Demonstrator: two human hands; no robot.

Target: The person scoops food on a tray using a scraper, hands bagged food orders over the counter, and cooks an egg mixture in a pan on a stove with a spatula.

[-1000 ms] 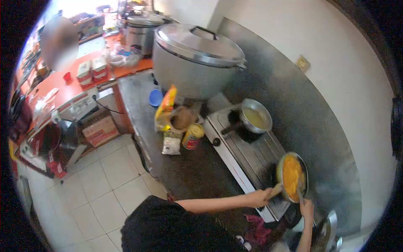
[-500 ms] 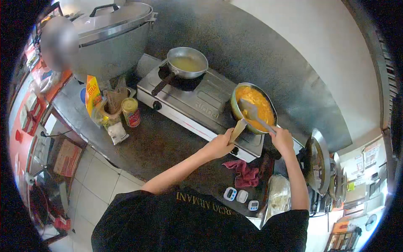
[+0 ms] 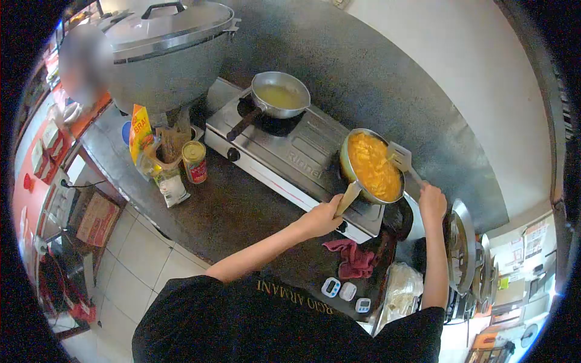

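My left hand is closed round the pale handle of a frying pan on the right burner of the gas stove. Yellow-orange food, looking like egg, fills the pan. My right hand grips a slotted spatula, whose blade is at the pan's far right rim, raised over the food's edge. On the left burner sits a saucepan with pale yellow liquid and a dark handle pointing toward the front.
A big lidded pot stands at the back left. Near it are a can, a yellow packet and a white bag. A red cloth, small timers and a plastic bag lie in front; large lids stand right.
The view has swung toward the stove's right. The spatula has left the food and moved to the pan's right rim. My left hand still holds the handle.
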